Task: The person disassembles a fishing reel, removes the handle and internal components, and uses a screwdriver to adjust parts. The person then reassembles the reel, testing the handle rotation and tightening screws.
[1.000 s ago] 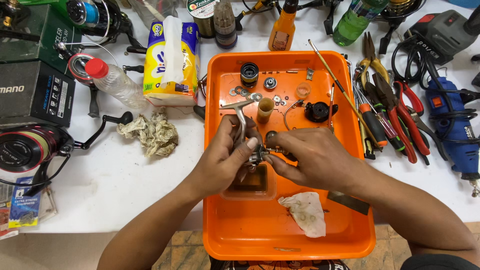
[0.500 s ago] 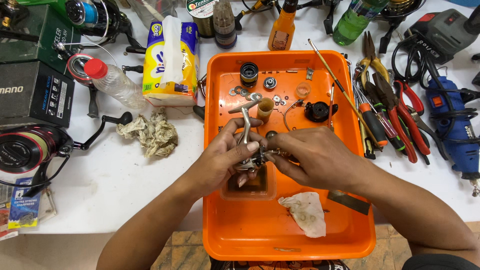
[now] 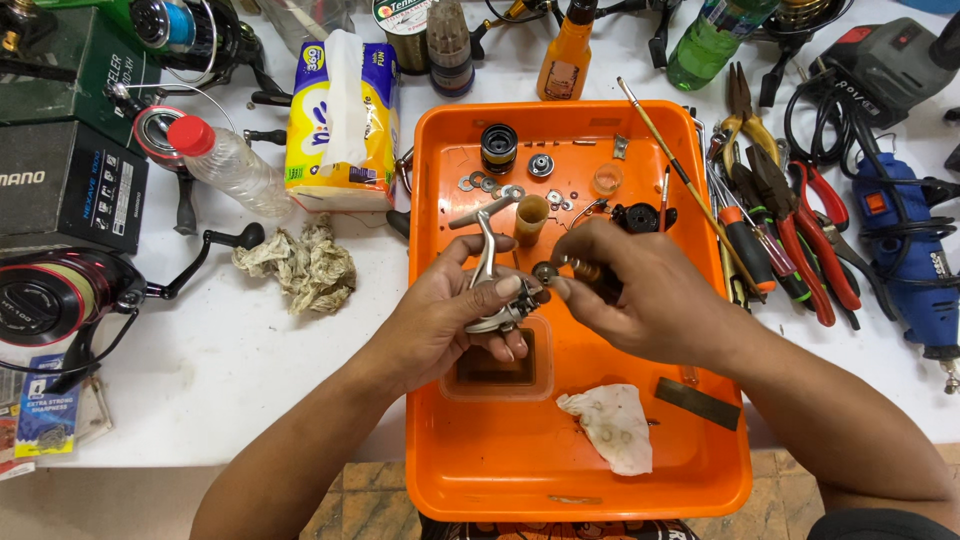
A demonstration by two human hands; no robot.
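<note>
Over an orange tray [image 3: 470, 480], the left hand [image 3: 455, 320] clasps a reel body [image 3: 490, 285] while the right hand [image 3: 640, 295] pinches what seems a gear [image 3: 545, 271] (small, round).

You are gripping a silver fishing reel body [image 3: 492, 290] in your left hand [image 3: 455, 320], its stem tilting up over the orange tray [image 3: 500, 470]; your right hand [image 3: 640, 295] is pinching a small round metal gear [image 3: 546, 271] just beside it.

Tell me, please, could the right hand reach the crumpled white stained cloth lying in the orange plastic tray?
Probably yes: the crumpled white stained cloth lies uncovered just below the right hand, though its fingers pinch a small metal part.
</note>
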